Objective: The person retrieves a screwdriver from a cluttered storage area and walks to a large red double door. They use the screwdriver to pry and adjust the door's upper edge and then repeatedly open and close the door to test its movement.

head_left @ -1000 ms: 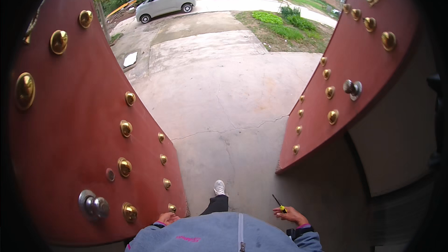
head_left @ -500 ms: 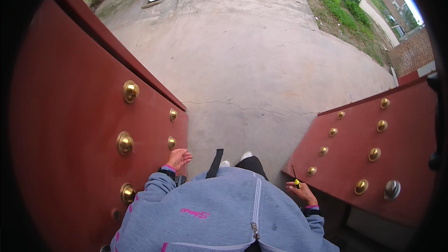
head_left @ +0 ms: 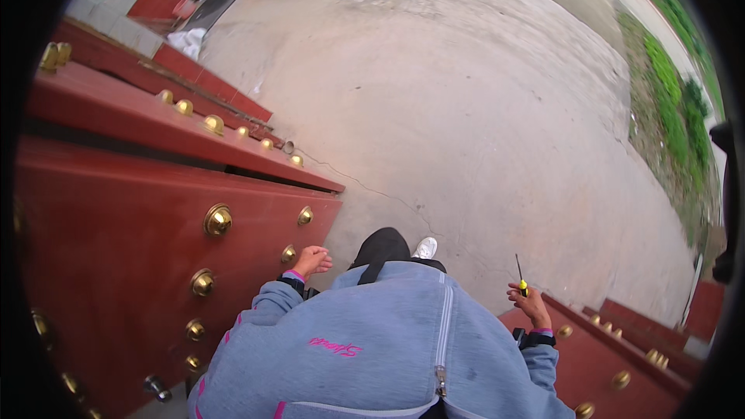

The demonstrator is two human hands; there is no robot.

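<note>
My right hand (head_left: 533, 307) is closed on a small screwdriver (head_left: 524, 289) with a yellow and black handle. Its thin shaft points up and away from me. My left hand (head_left: 314, 261) is held in front of the left red door panel (head_left: 260, 260), beside one of its brass studs (head_left: 289, 254). The fingers of that hand are loosely bent, and I see nothing in them. Low on the same panel is a silver knob (head_left: 157, 388). The right red door panel (head_left: 621, 372) lies below and beside my right hand.
Cracked concrete ground (head_left: 434, 109) spreads ahead between the door panels. White bags (head_left: 186, 41) and a pink bucket (head_left: 185, 8) lie at the far left by the wall. Green plants (head_left: 663, 81) line the right side. A white shoe (head_left: 425, 247) of mine is stepping forward.
My body has moved forward through the doorway, and the view has turned left. The right door now sits lower and nearer. The screwdriver stays in my right hand; my left hand's fingers are more bent.
</note>
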